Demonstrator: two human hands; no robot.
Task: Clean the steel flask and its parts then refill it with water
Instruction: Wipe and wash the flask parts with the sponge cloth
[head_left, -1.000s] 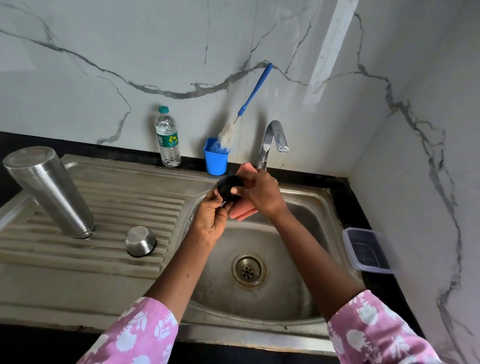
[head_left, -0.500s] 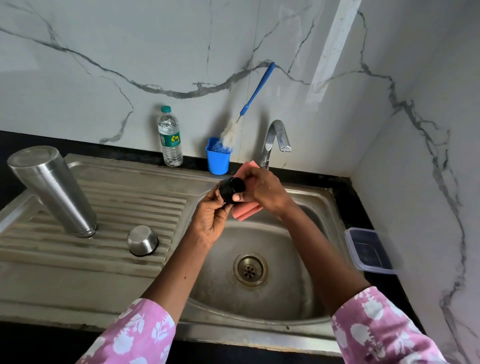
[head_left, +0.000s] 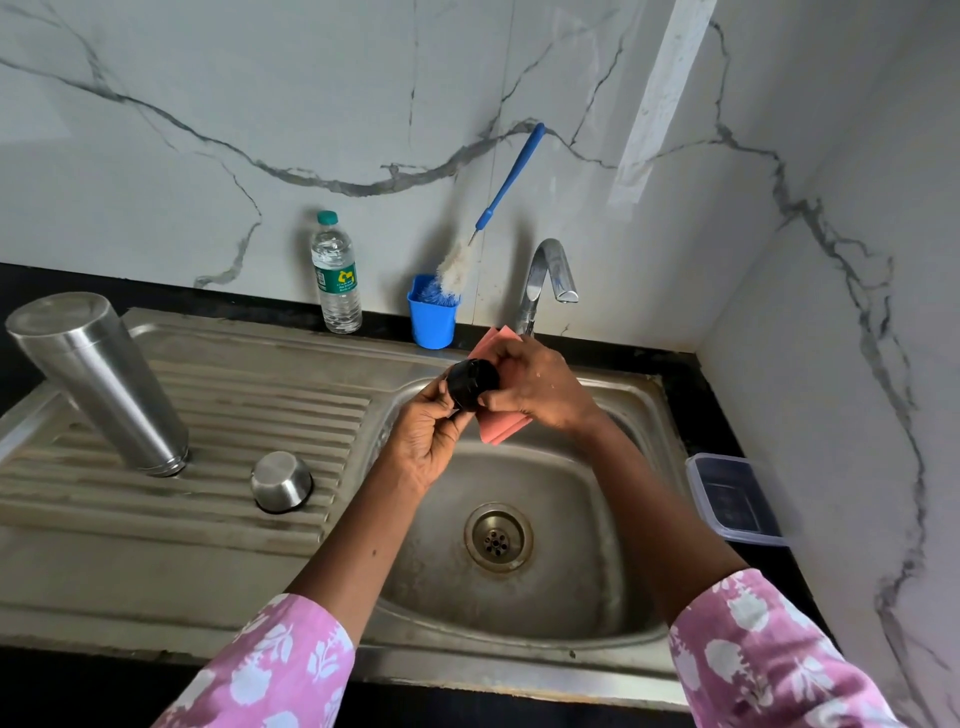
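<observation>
Both grips closed: left hand on one black stopper, right hand on one pink sponge.

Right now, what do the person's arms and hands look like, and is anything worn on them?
Both forearms are bare from the elbow down. Each arm wears a pink sleeve with a white floral print: the left sleeve, the right sleeve. The left hand and right hand are bare: no gloves, and no rings, bracelets or watch visible.

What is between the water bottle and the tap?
In the head view, a blue cup holding a bottle brush stands between the water bottle and the tap.
</observation>
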